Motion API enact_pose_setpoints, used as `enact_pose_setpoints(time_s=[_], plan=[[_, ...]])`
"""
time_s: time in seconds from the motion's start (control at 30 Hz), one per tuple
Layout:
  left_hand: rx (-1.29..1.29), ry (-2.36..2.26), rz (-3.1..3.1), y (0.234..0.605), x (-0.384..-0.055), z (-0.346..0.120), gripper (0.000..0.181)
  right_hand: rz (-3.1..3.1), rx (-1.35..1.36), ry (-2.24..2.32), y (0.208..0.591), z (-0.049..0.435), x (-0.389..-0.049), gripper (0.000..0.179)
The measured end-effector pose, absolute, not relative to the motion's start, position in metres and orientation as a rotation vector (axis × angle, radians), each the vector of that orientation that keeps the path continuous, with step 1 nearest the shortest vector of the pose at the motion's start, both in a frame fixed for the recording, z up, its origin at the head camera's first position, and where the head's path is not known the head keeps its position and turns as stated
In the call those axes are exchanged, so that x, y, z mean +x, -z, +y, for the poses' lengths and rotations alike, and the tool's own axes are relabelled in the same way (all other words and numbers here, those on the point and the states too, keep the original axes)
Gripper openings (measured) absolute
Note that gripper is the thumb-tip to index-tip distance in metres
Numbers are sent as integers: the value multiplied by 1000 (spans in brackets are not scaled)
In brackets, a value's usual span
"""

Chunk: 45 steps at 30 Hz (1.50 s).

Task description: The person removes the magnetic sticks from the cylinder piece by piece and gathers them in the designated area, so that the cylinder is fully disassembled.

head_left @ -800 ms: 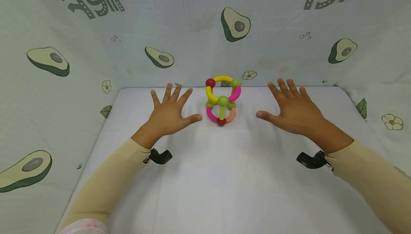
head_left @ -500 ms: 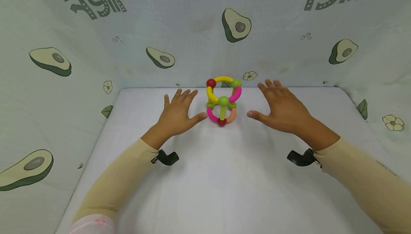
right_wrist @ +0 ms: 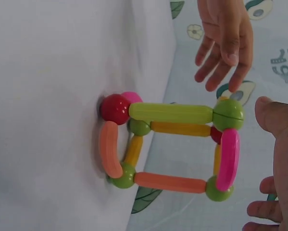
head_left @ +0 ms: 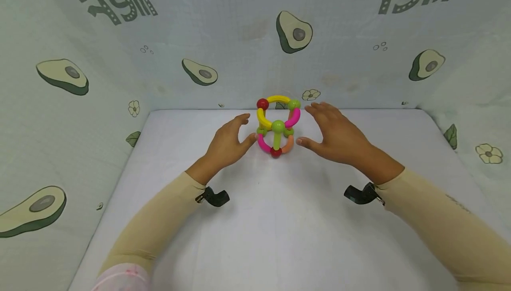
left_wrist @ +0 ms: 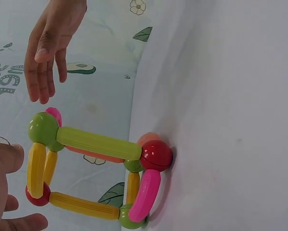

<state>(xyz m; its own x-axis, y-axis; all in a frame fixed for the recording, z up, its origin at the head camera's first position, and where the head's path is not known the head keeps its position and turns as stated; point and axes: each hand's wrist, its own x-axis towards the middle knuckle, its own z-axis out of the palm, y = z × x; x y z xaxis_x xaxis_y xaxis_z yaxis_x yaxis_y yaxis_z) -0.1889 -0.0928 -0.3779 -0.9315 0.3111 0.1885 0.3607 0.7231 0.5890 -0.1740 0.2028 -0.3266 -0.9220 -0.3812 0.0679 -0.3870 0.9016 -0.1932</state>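
A toy frame of coloured rods and balls (head_left: 278,126) stands near the far edge of the table. Curved yellow, pink and orange rods form its upper and lower rings, and straight rods join them at red and green balls. My left hand (head_left: 229,143) is just left of it, fingers bent a little and thumb apart. On the other side my right hand (head_left: 337,138) hovers with its thumb spread from the fingers. In the left wrist view a gap shows between the left thumb (left_wrist: 9,158) and the toy's yellow rod (left_wrist: 36,171). Both hands are without anything in them.
The white table (head_left: 255,229) ends at a cloth backdrop (head_left: 239,38) printed with avocados and flowers. Cloth also rises along the left and right sides. A small black camera (head_left: 215,197) is strapped at the left wrist and another black camera (head_left: 361,194) at the right.
Both hands have moved inward toward the toy from either side. Their spread fingers have drawn closer together, and the left fingers have bent. The toy has stayed in place.
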Motion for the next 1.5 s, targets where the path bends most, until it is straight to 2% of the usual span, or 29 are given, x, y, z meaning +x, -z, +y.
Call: enact_pose_setpoints(time_s=[0.37, 1.1, 1.5], plan=[[-520, 1285, -2815, 384, -194, -75, 65, -2892, 789, -370, 337, 183, -185, 75], [-531, 1794, -2544, 394, -205, -56, 58, -2745, 857, -475, 351, 157, -199, 48], [-355, 2094, -2448, 399, -208, -49, 48, -2720, 827, -542, 357, 157, -201, 45]])
